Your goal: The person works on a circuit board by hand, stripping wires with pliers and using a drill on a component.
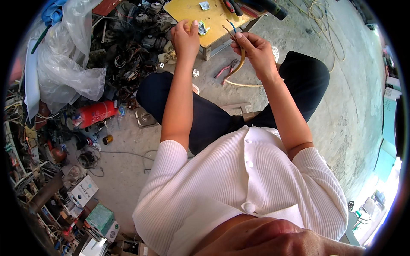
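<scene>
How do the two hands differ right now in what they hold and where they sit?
The right hand is closed on a yellowish cable with bared wire ends, raised off the yellow board. The left hand rests at the board's edge, fingertips on a small grey part, holding no cable. Both are bare and held out in front of the person's knees.

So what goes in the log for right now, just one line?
left hand: on small part, yellow board | right hand: holds yellow cable, stripped ends up | pliers: on floor

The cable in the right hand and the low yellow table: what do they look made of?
Cable: yellowish flexible sheath, likely plastic, since it bends; thin blue and brown cores stick out the top. Table: flat yellow board, probably painted wood, matte and scuffed.
</scene>
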